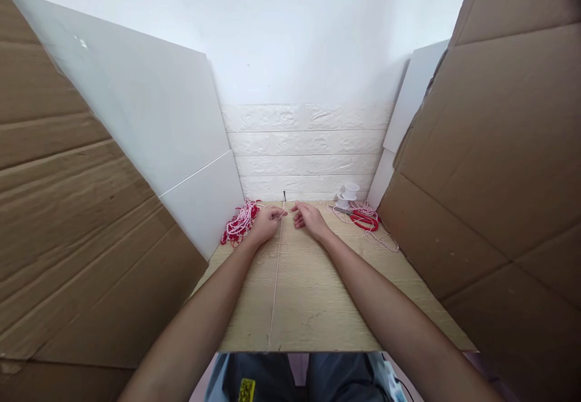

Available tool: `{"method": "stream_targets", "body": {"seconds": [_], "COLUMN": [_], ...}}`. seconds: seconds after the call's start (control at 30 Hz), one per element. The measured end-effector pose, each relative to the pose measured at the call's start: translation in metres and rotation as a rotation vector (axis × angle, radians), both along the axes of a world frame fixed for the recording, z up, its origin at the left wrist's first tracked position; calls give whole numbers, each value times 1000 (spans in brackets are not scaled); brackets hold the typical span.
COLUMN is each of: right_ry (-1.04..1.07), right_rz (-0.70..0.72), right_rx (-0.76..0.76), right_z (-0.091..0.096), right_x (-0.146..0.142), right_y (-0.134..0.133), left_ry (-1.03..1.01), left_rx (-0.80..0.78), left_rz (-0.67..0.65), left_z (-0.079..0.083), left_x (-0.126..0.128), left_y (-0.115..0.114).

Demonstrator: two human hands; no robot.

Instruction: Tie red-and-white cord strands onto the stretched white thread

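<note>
Work surface seen from the wearer's head. A pale cord (276, 275) runs lengthwise over the wooden board (313, 323), from a dark nail (284, 195) at the far edge, by the brick-patterned wall (313, 141), down to the near edge, slanting slightly to the left. It passes between the two hands, closer to the left one. The left hand (267, 224) lies on the left side of the cord, its thumb and forefinger reaching across it and pinched on a thin strand (282, 215); whether this strand is joined to the cord cannot be told. The right hand (309, 218) is on the opposite side, apart from the cord, released, with fingers loosely bent and pointing towards it. Both hands are near the nail, towards the far end of the board. Just beside the left hand, on its outer side, is a tangled heap of red and pink yarn (242, 220). Farther out from the right hand are white spools (349, 192), red-handled scissors (364, 220) and loose pink yarn (385, 244). Cardboard panels (494, 166) flank the board on both sides
</note>
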State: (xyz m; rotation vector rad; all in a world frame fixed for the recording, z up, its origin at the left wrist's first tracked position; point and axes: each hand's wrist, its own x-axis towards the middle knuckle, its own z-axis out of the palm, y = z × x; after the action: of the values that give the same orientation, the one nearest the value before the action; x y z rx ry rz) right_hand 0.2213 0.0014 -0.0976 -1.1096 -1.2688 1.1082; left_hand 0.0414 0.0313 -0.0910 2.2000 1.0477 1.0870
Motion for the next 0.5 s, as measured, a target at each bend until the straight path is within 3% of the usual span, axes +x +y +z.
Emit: {"method": "stream_targets", "body": {"seconds": [0.2,0.3,0.4,0.5], "right_ry": [-41,-36,6,-22], "right_rz": [-11,-83,-155,-121], "right_rx": [162,274,222,80], "right_z": [0,5,7,4], "right_x": [-1,-1,1,2], "right_y": [-2,-8,-12,-10], "left_ry": [-13,-17,-7,-12], "left_rx": [-20,-19,-10,-24], "left_rz": [1,8,7,6], "left_z": [-1,-1,0,1], "left_x": [0,0,1,1], "left_y": [2,1,0,-1]}}
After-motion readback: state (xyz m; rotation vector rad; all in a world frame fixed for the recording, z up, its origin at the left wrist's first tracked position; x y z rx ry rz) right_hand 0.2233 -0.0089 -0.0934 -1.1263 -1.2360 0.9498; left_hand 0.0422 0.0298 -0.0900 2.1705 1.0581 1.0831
